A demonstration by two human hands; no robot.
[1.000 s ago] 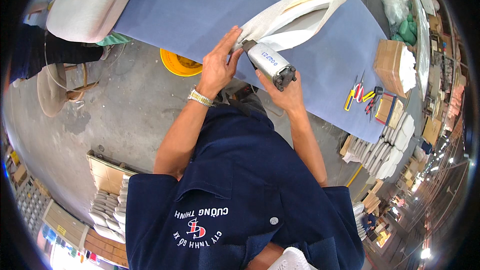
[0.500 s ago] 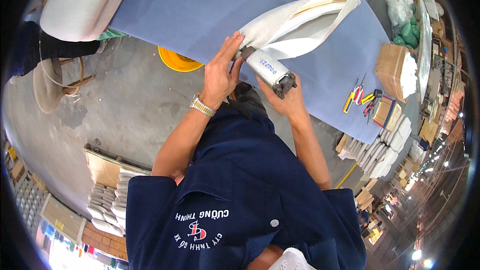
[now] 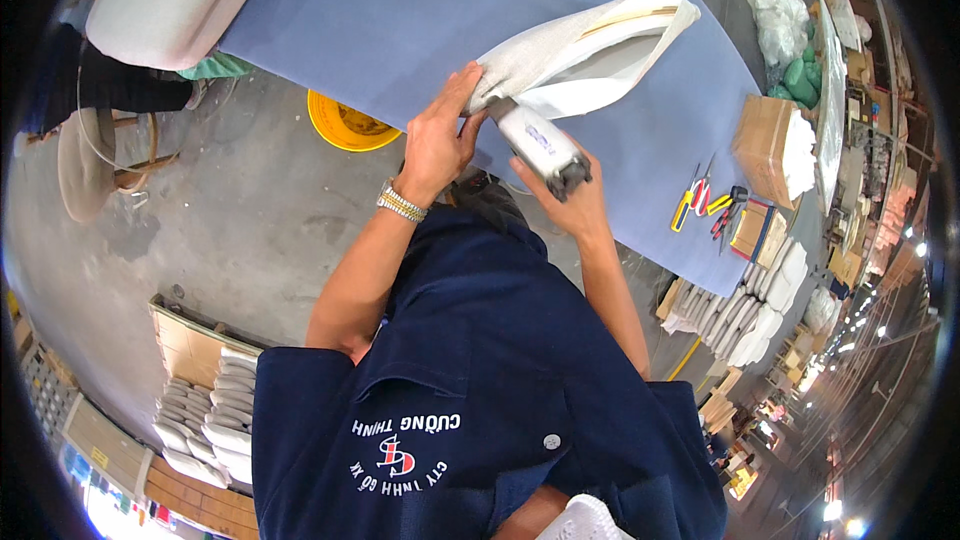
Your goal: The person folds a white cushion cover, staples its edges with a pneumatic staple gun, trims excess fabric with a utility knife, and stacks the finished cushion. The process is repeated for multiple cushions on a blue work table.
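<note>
A pale fabric-covered seat pad (image 3: 545,50) stands tilted at the edge of the blue table (image 3: 370,10), its loose white lining (image 3: 585,90) hanging open around a wooden edge. My left hand (image 3: 440,135), with a metal watch on the wrist, is closed on the near corner of the pad, fingers over the fabric and thumb below. My right hand (image 3: 577,202) grips a silver and black staple gun (image 3: 540,145). Its nose is against or very close to the fabric beside my left thumb. The handle is mostly hidden by the tool's body.
A yellow bucket (image 3: 350,125) is on the floor by the table edge. Pliers and cutters (image 3: 705,200) lie at the table's right, near a cardboard box (image 3: 765,145). Stacked pads (image 3: 745,305) stand at right, others (image 3: 205,420) at lower left. A person (image 3: 110,90) is at far left.
The staple gun has turned slightly in my right hand and its body looks blurred. The pad and my left hand stay together, with a small shift of the whole view.
</note>
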